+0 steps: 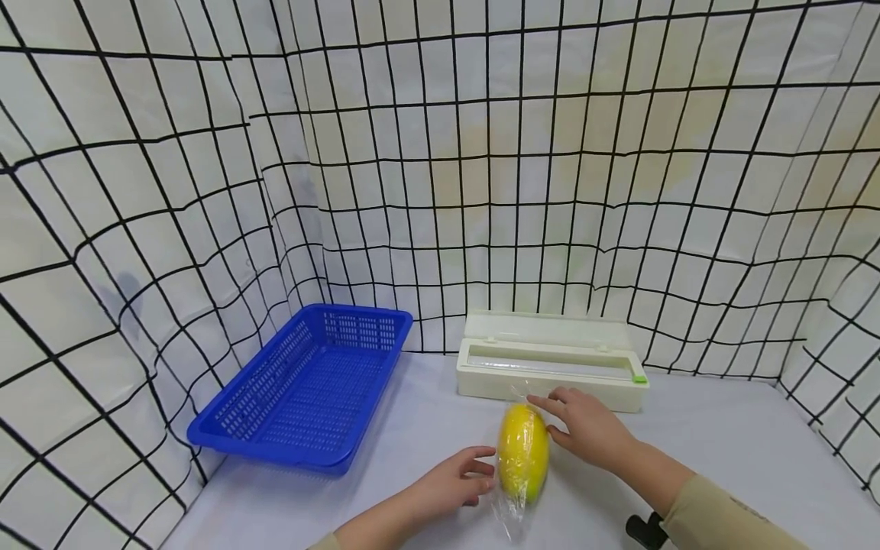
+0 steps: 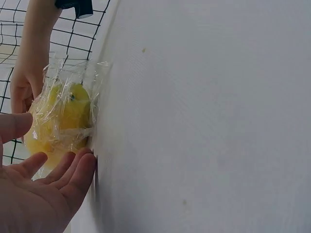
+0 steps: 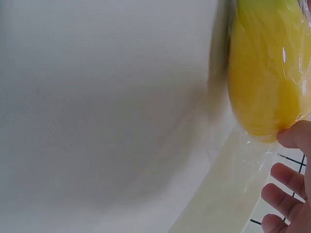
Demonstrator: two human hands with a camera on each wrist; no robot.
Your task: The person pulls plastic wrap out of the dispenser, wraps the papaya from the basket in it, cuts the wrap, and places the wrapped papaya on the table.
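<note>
An oblong yellow fruit (image 1: pixel 524 452), greenish at one end, lies on the white table wrapped in clear cling film (image 2: pixel 60 107). Loose film sticks out past both of its ends in the head view. My left hand (image 1: pixel 454 483) is along the fruit's left side, fingers loosely bent and spread apart. At the upper right side is my right hand (image 1: pixel 590 429), its index finger reaching over the film at the far end. In the right wrist view the right thumb (image 3: pixel 293 136) is on the wrapped fruit, while the other fingers stand apart from it.
A cream cling film dispenser (image 1: pixel 550 388) with its lid raised stands just behind the fruit. To the left is a blue plastic basket (image 1: pixel 316 412). White walls covered by black wire grid (image 1: pixel 488 176) enclose the table at the back and sides.
</note>
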